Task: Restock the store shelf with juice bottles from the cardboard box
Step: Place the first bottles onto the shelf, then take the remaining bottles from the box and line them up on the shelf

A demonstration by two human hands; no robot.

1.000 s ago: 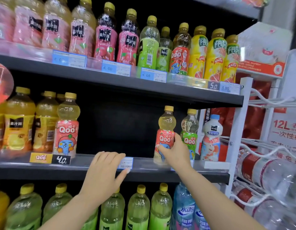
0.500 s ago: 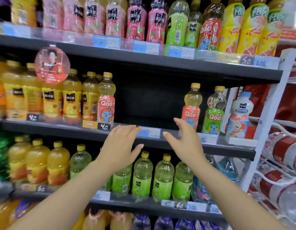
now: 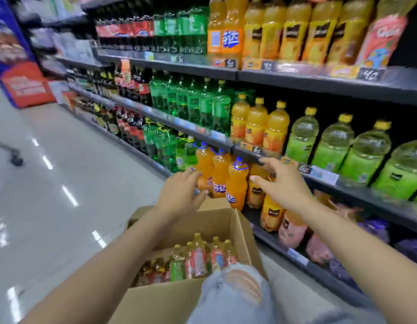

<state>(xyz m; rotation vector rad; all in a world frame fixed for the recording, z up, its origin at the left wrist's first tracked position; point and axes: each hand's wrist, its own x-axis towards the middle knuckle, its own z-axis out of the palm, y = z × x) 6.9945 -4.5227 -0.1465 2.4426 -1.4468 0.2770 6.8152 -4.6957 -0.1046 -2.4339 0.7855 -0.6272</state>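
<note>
a: what is nearest to you?
b: your knee in torn jeans [image 3: 235,291], then the cardboard box [image 3: 240,228] on the floor; the juice bottles [image 3: 198,258] stand inside it.
a: and your hands?
b: your left hand [image 3: 179,195] and right hand [image 3: 282,185] are above the box, fingers spread, holding nothing. behind them is the shelf [image 3: 329,86] with orange bottles [image 3: 238,181].

Bright overhead store light glares in white streaks off the glossy floor [image 3: 62,174] on my left. Everything smears with motion blur, worst at the far left and the top right; wide-angle distortion bends the shelves [image 3: 319,83].
</note>
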